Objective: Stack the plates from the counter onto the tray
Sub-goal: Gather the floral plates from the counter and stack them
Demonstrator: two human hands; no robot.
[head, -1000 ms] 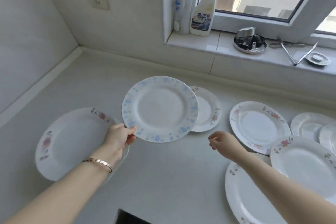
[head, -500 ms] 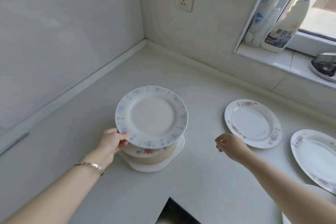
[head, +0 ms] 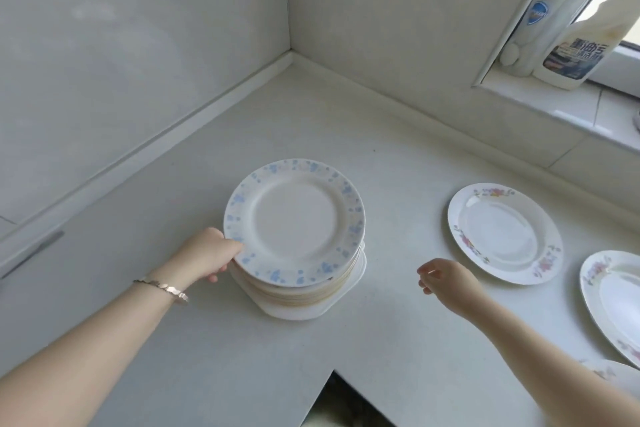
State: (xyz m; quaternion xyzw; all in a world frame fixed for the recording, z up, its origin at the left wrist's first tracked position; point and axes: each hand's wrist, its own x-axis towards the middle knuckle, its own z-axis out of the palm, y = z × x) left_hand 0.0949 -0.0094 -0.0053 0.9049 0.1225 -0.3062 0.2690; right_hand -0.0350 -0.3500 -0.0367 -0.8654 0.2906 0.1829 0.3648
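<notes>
In the head view, a pale corner counter [head: 242, 367] carried a white tray [head: 298, 314] stacked with plates, the blue-flecked plate [head: 294, 222] topmost. It looked stiff, glaze-slick and breakable, best held by its rim. The left hand [head: 207, 253] pinched that rim at its near-left edge. The right hand [head: 446, 279] hovered loosely curled and empty beside a floral plate [head: 504, 232].

A stack [head: 294, 222] sits on a tray [head: 294, 313] on the tabletop [head: 242, 374]; plates [head: 505, 234] lie to its right, bottles [head: 568, 55] farther back on the sill [head: 571, 106].
</notes>
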